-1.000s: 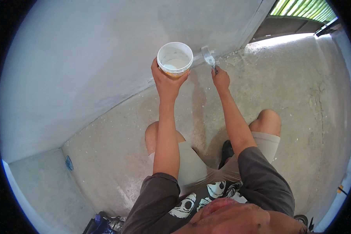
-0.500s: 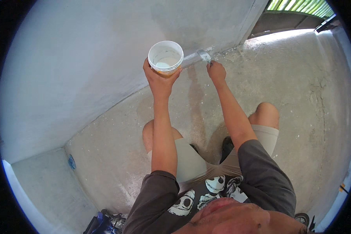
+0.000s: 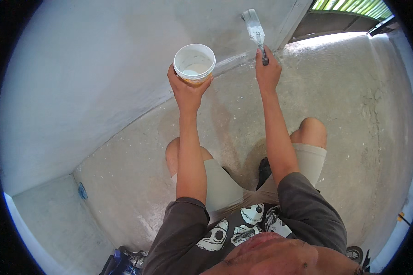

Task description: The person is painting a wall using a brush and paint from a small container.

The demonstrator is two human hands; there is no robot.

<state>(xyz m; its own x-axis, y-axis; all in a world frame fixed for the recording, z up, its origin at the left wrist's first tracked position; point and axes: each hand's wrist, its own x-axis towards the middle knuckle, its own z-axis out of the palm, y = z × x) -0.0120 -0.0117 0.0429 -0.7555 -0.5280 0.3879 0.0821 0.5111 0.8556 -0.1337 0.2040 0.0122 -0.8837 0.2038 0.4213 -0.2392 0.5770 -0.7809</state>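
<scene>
A white plastic bucket (image 3: 181,64) with white paint (image 3: 195,69) in its bottom is held up by my left hand (image 3: 188,94), fingers wrapped round its lower side. My right hand (image 3: 268,71) grips the dark handle of a paintbrush (image 3: 255,33), whose bristles point up toward the wall. White paint covers the brush's ferrule and bristles. The bristle tips are at or close to the grey-white wall (image 3: 137,41); whether they touch cannot be made out. A fresh white strip (image 3: 232,60) runs along the foot of the wall between bucket and brush.
The concrete floor (image 3: 353,101) under me is speckled with white spots. A doorway with a dark gate (image 3: 337,25) opens at the upper right. A small blue thing (image 3: 82,190) lies by the left corner. Part of a blue motorbike (image 3: 121,261) shows at the lower left.
My right hand has moved up with the paintbrush, from the foot of the wall to higher on it, and the bristles now point upward. My left hand and the bucket have barely shifted.
</scene>
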